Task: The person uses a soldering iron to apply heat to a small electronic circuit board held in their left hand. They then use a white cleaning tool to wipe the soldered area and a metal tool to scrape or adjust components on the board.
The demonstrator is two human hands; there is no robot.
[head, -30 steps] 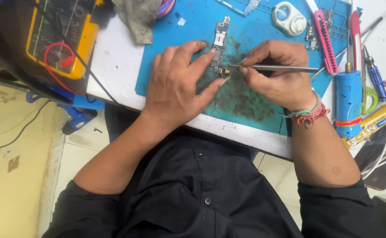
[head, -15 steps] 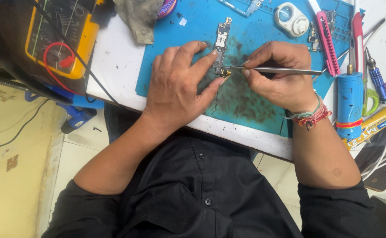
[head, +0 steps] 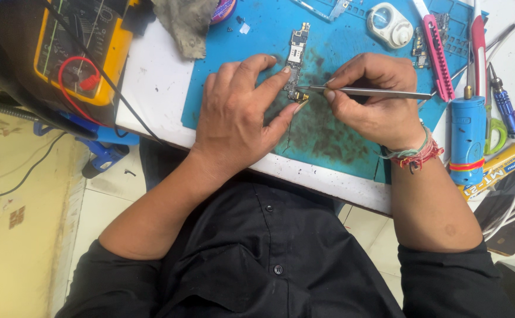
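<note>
bench: white tabletop (head: 151,88), person seated at its near edge, black shirt, both forearms reaching onto it.
mat: blue work mat (head: 340,141) covers most of the bench top, dark smudges across its middle, small parts trays moulded along the far edge.
meter: yellow multimeter (head: 84,50) at far left, off the mat, red and black leads running from it.
rag: grey cloth (head: 184,20) at the mat's far left corner.
left hand: left hand (head: 240,118) lies palm down on the mat, fingers spread; index fingertip and thumb press on the lower end of the board, pinning it flat.
right hand: right hand (head: 375,109) just right of the board, fingers closed around the tweezers in a pen-like pinch; threaded bracelets at the wrist.
blue tool: blue cylindrical tool (head: 468,138) with brass tip, right of the right wrist, lying on the bench.
cutter: pink utility knife (head: 437,53) beyond the right hand, near a round white case (head: 390,25).
tweezers: metal tweezers (head: 369,92) held nearly level, tip pointing left, touching the board's lower end.
board: narrow circuit board (head: 296,59) on the mat centre, long axis running away from the person, between both hands; small brass-coloured part at its near end, right at the tweezer tip.
</note>
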